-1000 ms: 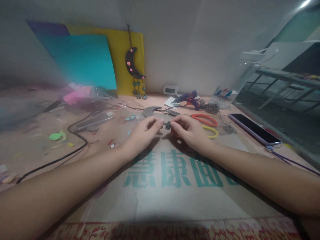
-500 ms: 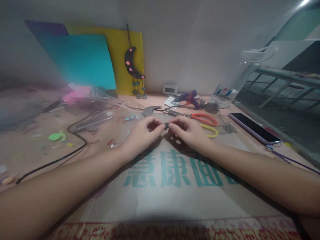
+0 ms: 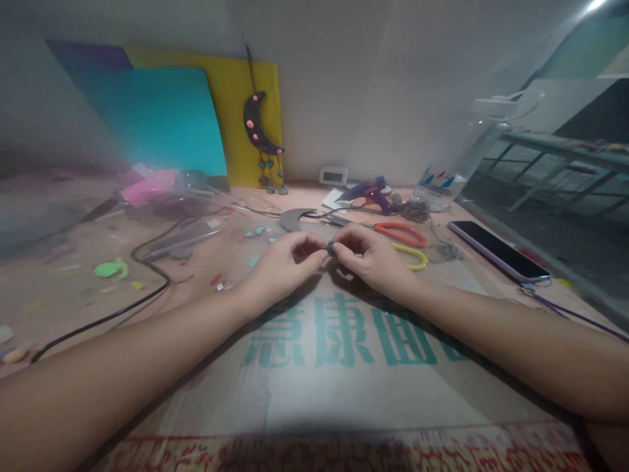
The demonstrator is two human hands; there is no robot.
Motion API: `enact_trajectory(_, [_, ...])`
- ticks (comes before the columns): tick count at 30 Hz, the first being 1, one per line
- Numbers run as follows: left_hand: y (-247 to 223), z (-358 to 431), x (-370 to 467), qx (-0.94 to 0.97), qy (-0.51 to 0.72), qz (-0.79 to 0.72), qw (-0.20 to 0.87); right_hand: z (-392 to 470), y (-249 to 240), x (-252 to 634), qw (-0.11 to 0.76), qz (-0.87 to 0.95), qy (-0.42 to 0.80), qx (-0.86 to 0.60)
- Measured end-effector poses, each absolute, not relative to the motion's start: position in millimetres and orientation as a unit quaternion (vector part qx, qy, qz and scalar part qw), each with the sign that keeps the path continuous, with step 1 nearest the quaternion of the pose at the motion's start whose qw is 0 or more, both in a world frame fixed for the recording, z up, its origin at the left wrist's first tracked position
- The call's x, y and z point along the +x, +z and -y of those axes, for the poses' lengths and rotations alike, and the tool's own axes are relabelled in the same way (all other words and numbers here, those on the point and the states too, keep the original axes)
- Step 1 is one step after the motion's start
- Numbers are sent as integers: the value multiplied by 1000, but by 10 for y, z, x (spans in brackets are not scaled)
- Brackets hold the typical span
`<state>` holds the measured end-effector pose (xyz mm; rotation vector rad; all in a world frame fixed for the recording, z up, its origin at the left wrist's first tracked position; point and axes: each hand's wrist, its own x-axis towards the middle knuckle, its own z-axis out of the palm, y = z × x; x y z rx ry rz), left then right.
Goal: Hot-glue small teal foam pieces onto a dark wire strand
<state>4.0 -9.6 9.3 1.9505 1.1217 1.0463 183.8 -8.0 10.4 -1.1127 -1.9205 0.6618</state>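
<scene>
Between my fingertips is a small dark grey-green piece (image 3: 330, 248), too small to tell its exact kind. My left hand (image 3: 289, 260) pinches it from the left with thumb and forefinger. From the other side my right hand (image 3: 371, 259) pinches it too, the remaining fingers curled in. Both hands are just above a cardboard sheet (image 3: 324, 400) printed with green characters. Just behind my left hand lies a dark grey crescent (image 3: 293, 219). Scissors with orange handles (image 3: 400, 233) and a tool with a yellow handle (image 3: 413, 257) lie by my right hand.
A purple glue gun (image 3: 366, 193) stands behind the hands, near a small white display (image 3: 333, 176). A phone (image 3: 498, 250) and a clear plastic jug (image 3: 442, 170) are at right. A decorated crescent (image 3: 258, 124) hangs before yellow card. A black cord (image 3: 108, 316) crosses scattered scraps at left.
The small dark piece has turned or shifted slightly to the right between my fingertips. Both hands keep their pinch and have barely moved.
</scene>
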Motion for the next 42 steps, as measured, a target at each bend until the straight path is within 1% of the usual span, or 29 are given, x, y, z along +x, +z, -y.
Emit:
enact_trajectory(3, [92, 96, 40, 748, 395, -430, 316, 86, 118, 1835, 389, 771, 253, -436])
enact_trajectory(9, [109, 103, 37, 742, 389, -446, 317, 76, 120, 1829, 392, 752, 320, -422])
enact_trajectory(15, [74, 109, 22, 756, 386, -432, 305, 89, 137, 1823, 386, 763, 274, -440])
enact_trajectory(19, [59, 96, 26, 751, 386, -433, 317, 99, 136, 1820, 392, 748, 292, -449])
enact_trajectory(24, [58, 78, 27, 759, 378, -432, 308, 78, 115, 1840, 398, 739, 321, -439])
enact_trajectory(34, [73, 64, 32, 736, 393, -445, 325, 35, 87, 1848, 400, 726, 356, -431])
enact_trajectory(39, [20, 15, 10, 709, 423, -422, 374, 31, 73, 1853, 410, 709, 374, -435])
enact_trajectory(42, [-23, -20, -1, 689, 441, -426, 386, 21, 68, 1860, 420, 701, 376, -436])
